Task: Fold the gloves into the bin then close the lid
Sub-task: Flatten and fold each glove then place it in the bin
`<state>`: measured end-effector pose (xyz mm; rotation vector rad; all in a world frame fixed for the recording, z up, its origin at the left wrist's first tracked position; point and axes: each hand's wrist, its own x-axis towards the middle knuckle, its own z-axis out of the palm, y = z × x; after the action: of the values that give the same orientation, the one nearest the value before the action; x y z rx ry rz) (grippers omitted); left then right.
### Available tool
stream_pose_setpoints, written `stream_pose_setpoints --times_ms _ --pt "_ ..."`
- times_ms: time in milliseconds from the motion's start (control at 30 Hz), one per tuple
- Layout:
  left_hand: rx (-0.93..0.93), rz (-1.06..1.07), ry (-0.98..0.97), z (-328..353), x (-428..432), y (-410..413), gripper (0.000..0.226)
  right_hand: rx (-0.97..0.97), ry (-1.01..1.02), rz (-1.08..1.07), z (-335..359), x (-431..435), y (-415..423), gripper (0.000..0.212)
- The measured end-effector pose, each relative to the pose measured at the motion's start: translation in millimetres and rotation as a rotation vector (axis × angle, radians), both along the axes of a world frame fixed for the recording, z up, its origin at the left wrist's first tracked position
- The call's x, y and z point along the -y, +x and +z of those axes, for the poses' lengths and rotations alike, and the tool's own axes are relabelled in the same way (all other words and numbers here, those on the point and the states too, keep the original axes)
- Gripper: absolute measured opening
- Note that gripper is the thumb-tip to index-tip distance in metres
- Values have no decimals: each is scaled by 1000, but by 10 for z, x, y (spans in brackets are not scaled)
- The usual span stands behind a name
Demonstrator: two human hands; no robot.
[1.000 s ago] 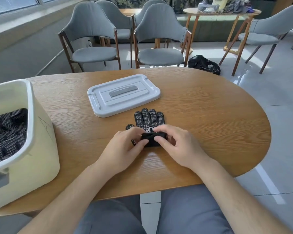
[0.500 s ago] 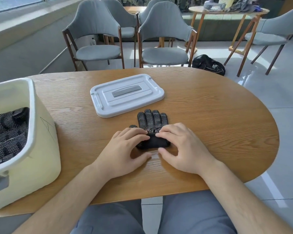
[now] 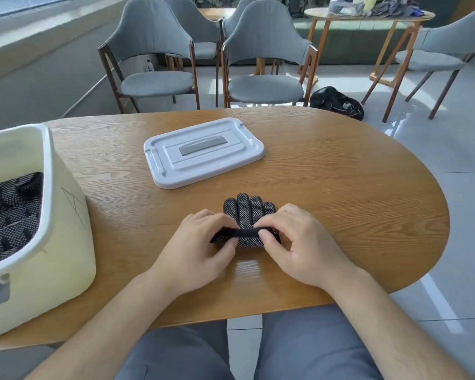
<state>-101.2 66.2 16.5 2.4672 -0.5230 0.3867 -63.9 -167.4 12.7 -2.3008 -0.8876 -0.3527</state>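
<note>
Half a sec earlier both hands lay flattish on the folded cuff; now the left hand [image 3: 200, 242] & right hand [image 3: 296, 242] had curled, fingers [image 3: 268, 238] pinching the cuff end of the black dotted glove [image 3: 247, 209] and raising it off the counter [image 3: 340, 201]; the glove's own tips lay flat, pointing at the lid; the fold looked abt halfway to me, w/ the drop into the bin and the lid-closing not yet done. The oval wooden counter carried, at its left, the cream bin [image 3: 66, 242], open, w/ more dotted gloves [image 3: 8, 209] inside; the grey lid [image 3: 203, 152] lay flat just beyond the glove, not touching it. Behind stood grey chairs [image 3: 154, 50]; a side table [image 3: 368, 16] w/ clutter; a dark bag [image 3: 335, 102] on the tiled floor.
</note>
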Motion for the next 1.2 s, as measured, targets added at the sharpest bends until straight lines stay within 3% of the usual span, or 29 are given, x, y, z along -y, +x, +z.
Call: stream_pose_setpoints --times_ms 67,167,267,367,533,767,1033,1200 --pt "-40 10 -53 9 -6 73 20 -108 5 -48 31 -38 80 22" --pt "22 24 21 36 -25 219 27 -176 -40 -95 42 -61 251 21" --pt "96 -25 142 -29 -36 279 20 -95 -66 -96 -40 -68 291 15" --pt "113 -32 182 -93 -51 236 19 -42 -79 -105 -80 -34 255 24" --pt "22 -37 254 -85 -99 198 44 24 -209 16 -32 91 137 46" --pt "92 -74 235 -14 -33 48 25 93 -84 23 -109 93 -51 26" --pt "44 -6 133 127 14 349 23 -263 -58 -122 149 -17 171 33" --pt "146 -20 281 75 -4 539 35 -371 -181 -353 194 -67 422 39"
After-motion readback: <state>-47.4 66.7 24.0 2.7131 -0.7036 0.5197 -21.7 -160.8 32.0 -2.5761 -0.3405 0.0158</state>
